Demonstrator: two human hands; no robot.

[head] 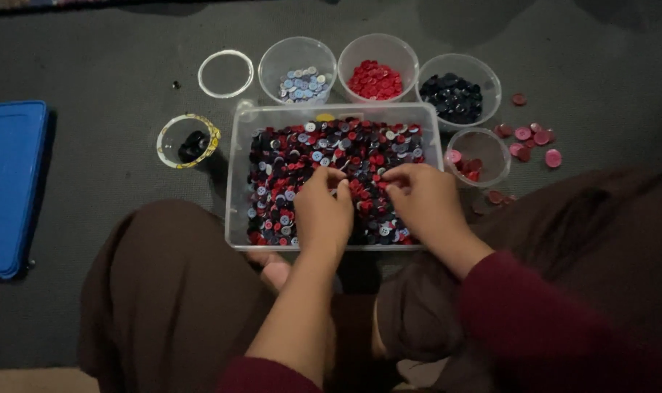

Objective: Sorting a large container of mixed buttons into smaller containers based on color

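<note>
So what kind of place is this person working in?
Probably a home floor: the person sits on dark grey carpet, sorting through a clear tub of mixed buttons, with small cups of sorted colours around it.

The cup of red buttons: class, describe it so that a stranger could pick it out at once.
Start at the clear tub of mixed buttons. Three clear cups stand in a row behind it; the cup of red buttons is the middle one. Its neighbours hold pale blue buttons and dark ones.

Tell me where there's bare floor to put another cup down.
Bare mat lies between the blue lid and the yellow-rimmed cup, and beyond the far cups. Right of the bin it is crowded: a small cup and loose pink buttons.
</note>
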